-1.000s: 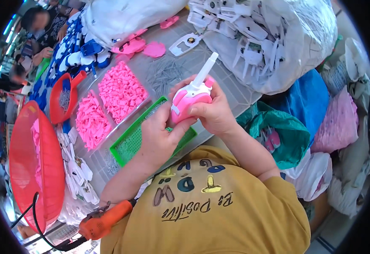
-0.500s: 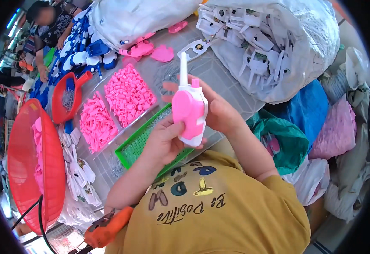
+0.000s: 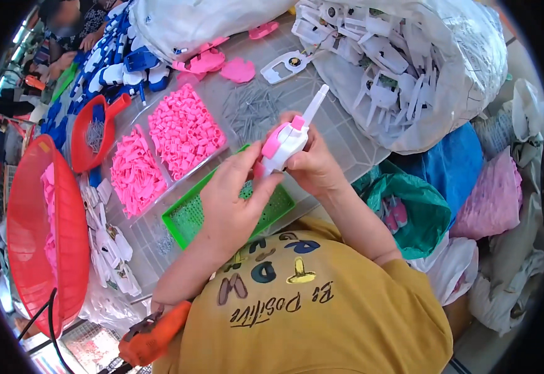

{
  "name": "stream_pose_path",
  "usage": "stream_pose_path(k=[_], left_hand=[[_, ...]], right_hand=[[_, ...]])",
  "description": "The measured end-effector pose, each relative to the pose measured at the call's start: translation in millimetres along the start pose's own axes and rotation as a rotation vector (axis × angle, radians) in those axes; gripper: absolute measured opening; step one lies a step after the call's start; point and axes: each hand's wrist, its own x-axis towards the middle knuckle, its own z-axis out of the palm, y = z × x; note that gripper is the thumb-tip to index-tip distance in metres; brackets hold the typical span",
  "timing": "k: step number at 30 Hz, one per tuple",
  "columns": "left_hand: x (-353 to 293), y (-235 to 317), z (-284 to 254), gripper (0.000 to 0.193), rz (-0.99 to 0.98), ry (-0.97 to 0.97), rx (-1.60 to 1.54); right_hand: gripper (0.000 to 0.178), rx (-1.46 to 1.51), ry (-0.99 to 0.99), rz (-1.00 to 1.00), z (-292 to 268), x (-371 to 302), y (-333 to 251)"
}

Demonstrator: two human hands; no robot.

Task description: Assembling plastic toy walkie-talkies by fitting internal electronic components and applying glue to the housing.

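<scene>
A pink-and-white toy walkie-talkie (image 3: 286,144) with a white antenna is held between both hands above the work table. Its antenna points up and to the right, and its narrow side faces me. My left hand (image 3: 233,198) grips the lower end, thumb and fingers closed on the pink part. My right hand (image 3: 317,167) is wrapped round the other side, its thumb on the white shell near the antenna. Below my left hand lies a green perforated basket (image 3: 188,229) holding many small metal screws. Fingers behind the toy are partly hidden.
Pink small parts (image 3: 186,131) and pink strips (image 3: 136,177) fill trays on the left. Metal pins (image 3: 250,109) lie behind my hands. A sack of white shells (image 3: 465,81) stands far right, a green bag (image 3: 431,209) nearer. An orange power screwdriver (image 3: 153,336) hangs lower left.
The toy walkie-talkie has turned from its pink face to its side, and its antenna now tilts right. My left hand has shifted its hold; my right fingers have closed round the toy.
</scene>
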Motion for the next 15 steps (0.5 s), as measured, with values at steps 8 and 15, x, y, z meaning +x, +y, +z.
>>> stream_pose_path(k=[8, 15], left_hand=[[1, -2, 3, 0.041, 0.205, 0.016, 0.301], [-2, -20, 9, 0.035, -0.471, 0.05, -0.62]], right_hand=[[0.073, 0.013, 0.038, -0.05, -2, -4, 2], [0.062, -0.14, 0.081, -0.007, 20, -4, -12]])
